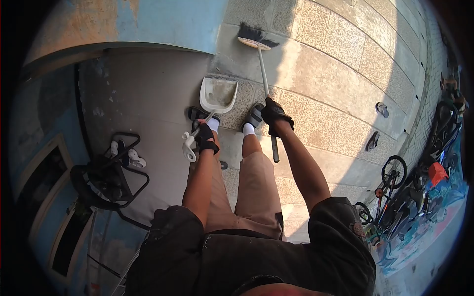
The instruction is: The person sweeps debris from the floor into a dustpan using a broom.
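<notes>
Gripping broom (263, 71) w/ R hand (277, 117), fingers curled round it; long axis near-vertical, bristle head (254, 35) upper ctr, up-left of those fingers; L hand (205, 139) fingers wrapped round dustpan (218, 96) stem; dustpan upper ctr-left, apart from bristle head, nearer L hand.

We see a dark, short-sleeved shirt (256, 259) with loose sleeves (332, 222), the right one bearing a faint reddish print (356, 229). Below it we make out tan shorts (257, 185), white socks (249, 129) and dark, open-backed sandals (254, 116) with broad greyish straps. On the left hand (205, 138) and right hand (276, 116) we find black gloves (212, 145), snug at the wrist, the left leaving fingertips bare.
</notes>
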{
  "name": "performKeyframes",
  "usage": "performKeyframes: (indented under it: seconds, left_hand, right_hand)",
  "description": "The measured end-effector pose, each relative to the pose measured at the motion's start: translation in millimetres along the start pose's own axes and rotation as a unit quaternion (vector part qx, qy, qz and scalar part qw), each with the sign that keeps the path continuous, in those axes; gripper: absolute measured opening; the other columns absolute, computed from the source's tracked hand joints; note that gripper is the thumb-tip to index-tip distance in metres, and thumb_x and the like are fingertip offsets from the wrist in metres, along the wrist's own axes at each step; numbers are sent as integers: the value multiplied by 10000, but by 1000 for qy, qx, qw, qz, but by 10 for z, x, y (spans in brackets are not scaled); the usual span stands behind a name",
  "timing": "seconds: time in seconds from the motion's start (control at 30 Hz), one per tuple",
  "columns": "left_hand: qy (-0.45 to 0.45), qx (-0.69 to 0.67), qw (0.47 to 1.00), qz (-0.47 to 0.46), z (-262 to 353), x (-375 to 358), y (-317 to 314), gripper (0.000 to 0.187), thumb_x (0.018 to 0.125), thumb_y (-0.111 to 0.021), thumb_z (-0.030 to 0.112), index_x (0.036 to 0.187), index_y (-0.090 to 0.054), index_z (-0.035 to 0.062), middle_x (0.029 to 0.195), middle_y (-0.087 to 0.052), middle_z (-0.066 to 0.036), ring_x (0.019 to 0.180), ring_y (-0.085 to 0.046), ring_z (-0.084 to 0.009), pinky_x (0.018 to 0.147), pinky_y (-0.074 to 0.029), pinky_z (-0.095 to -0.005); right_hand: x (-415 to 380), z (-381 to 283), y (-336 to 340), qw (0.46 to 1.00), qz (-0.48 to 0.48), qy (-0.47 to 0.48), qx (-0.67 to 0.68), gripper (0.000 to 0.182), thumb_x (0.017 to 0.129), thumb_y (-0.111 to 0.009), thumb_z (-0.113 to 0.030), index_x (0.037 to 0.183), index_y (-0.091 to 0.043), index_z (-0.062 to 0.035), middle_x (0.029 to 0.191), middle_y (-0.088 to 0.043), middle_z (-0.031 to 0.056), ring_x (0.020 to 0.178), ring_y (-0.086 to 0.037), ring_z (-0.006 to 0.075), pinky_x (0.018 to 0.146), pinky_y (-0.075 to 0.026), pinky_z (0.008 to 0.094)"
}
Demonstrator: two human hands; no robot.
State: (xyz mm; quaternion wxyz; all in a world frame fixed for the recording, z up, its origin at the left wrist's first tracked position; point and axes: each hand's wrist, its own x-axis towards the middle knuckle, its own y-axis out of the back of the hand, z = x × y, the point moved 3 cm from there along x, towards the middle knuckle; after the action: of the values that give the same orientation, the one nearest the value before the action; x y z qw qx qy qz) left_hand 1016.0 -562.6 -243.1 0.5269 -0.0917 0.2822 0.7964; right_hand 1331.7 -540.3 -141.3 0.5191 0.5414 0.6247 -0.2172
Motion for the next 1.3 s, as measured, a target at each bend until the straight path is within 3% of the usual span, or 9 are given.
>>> performKeyframes:
  seconds: [0.13,0.17,0.5,0.7,0.8,0.87,1.0,1.1,1.3]
  left_hand:
    - [-29,1,999,24,108,57,-22,87,830,-507,37,759,-544,71,718,-544,3,704,-512,-108,671,-430,-250]
    - [-28,1,999,24,103,55,-4,87,830,-507,37,759,-544,71,718,-544,3,704,-512,-108,671,-430,-250]
    - [-33,42,998,13,5,26,85,91,852,-564,104,780,-572,49,731,-585,-27,720,-545,-139,715,-448,-268]
    - [-4,67,998,-8,-46,-11,224,103,865,-566,146,811,-599,65,738,-592,-31,719,-553,-153,703,-462,-281]
    - [239,-167,956,-18,-226,-35,227,103,867,-558,149,809,-600,75,730,-585,-26,722,-550,-152,705,-460,-278]
    - [33,31,999,11,-607,22,239,98,880,-539,178,835,-597,113,771,-576,-5,768,-542,-135,713,-425,-240]
    - [-18,45,999,10,-525,6,274,66,856,-552,136,819,-598,106,752,-576,-1,764,-544,-131,706,-432,-250]
    - [-40,-14,999,-17,-611,103,287,46,832,-550,86,824,-595,89,766,-582,-19,770,-547,-146,715,-441,-269]
    - [-47,12,998,-30,-479,-6,274,48,830,-546,82,824,-594,86,769,-583,-23,769,-548,-149,719,-442,-272]
  right_hand:
    - [102,244,-453,996,64,33,-49,565,987,-117,-368,1098,-530,0,1033,-605,260,989,-579,411,861,-460,464]
    - [122,334,-528,997,29,55,-52,397,974,-233,-219,1277,-388,-15,960,-603,276,898,-605,402,732,-482,484]
    - [-1183,949,-274,958,-79,122,-246,266,889,-442,-144,1126,-515,-45,862,-620,220,842,-614,388,689,-475,473]
    - [-1010,868,51,969,-6,147,-199,632,772,-491,-95,1386,-347,-78,782,-597,220,740,-594,380,650,-453,482]
    - [-520,627,-157,979,42,127,-155,480,862,-436,-159,1328,-394,-53,839,-605,236,775,-599,393,670,-462,482]
    - [-163,447,-442,993,0,60,-104,382,951,-320,-261,1236,-438,-35,893,-613,244,856,-602,404,709,-472,472]
    - [-359,327,-925,988,-49,49,-139,457,984,-194,-350,1115,-495,-31,976,-623,227,932,-597,391,768,-488,457]
    - [-654,700,-888,968,-100,121,-198,314,966,-314,-190,1188,-489,-52,1039,-604,214,979,-596,369,811,-476,461]
    - [-1254,1044,-239,986,-67,100,-116,657,754,-470,-94,1400,-350,-112,884,-612,253,851,-599,401,722,-459,470]
